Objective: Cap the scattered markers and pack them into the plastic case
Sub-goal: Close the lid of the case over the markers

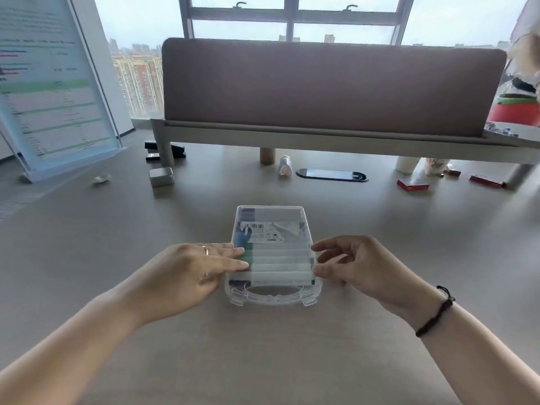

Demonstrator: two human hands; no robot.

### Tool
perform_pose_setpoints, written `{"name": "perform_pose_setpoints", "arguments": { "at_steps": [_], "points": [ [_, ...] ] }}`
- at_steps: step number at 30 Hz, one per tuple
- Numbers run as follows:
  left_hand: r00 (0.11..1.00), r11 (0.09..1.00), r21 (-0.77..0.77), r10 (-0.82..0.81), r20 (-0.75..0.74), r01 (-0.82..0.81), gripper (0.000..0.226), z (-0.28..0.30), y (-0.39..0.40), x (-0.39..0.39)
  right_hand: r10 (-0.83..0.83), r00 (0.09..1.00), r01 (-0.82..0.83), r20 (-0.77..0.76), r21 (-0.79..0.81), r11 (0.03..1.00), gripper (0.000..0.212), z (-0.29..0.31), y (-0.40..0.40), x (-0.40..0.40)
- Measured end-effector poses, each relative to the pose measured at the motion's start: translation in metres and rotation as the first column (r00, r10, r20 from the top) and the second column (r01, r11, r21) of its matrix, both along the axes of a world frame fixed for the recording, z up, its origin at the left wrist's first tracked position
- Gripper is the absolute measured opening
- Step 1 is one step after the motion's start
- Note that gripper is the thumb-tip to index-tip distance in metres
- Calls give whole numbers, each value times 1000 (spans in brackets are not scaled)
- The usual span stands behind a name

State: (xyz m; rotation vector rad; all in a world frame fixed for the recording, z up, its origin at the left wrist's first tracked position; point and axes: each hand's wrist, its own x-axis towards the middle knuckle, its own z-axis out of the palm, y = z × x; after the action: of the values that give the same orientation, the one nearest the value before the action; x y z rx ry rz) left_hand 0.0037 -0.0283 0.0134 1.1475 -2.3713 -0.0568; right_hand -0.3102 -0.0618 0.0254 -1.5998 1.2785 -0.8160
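Observation:
A clear plastic case (273, 296) lies flat on the table's middle, its handle toward me and a barcode label on top. Several white-bodied markers (279, 263) with coloured caps show through it, lying side by side across the case. My left hand (190, 268) lies flat at the case's left edge, straight fingers touching its side and lid. At the right edge is my right hand (355, 263), its fingers loosely curled, the fingertips at the case's side. Whether the lid is latched I cannot tell.
A padded divider panel (333, 83) on a shelf crosses the back of the table. A small metal tin (161, 176), a black stapler (172, 152), a white tube (285, 166), red boxes (412, 184) and a leaning document stand (52, 83) lie around the far edge.

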Motion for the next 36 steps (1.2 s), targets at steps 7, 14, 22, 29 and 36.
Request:
{"name": "perform_pose_setpoints", "arguments": {
  "at_steps": [7,14,22,29,36],
  "points": [
    [989,991,136,17,-146,3,39,-5,4,-5,105,941,-186,-321,-235,954,20,-1,2,0],
    [963,941,318,-25,-267,112,24,-5,6,-5,221,912,-318,-345,-256,913,13,-6,0,0],
    [982,957,272,-51,-184,101,26,-9,3,-1,236,881,-376,-410,-305,875,17,-9,-3,-3],
    [980,974,208,-54,-189,94,24,-10,2,-3,325,784,-481,-529,-185,857,51,-1,1,-8],
    [997,990,121,-66,-31,69,27,-8,5,-6,186,823,-417,-536,-348,840,34,1,7,1]
  ]
}}
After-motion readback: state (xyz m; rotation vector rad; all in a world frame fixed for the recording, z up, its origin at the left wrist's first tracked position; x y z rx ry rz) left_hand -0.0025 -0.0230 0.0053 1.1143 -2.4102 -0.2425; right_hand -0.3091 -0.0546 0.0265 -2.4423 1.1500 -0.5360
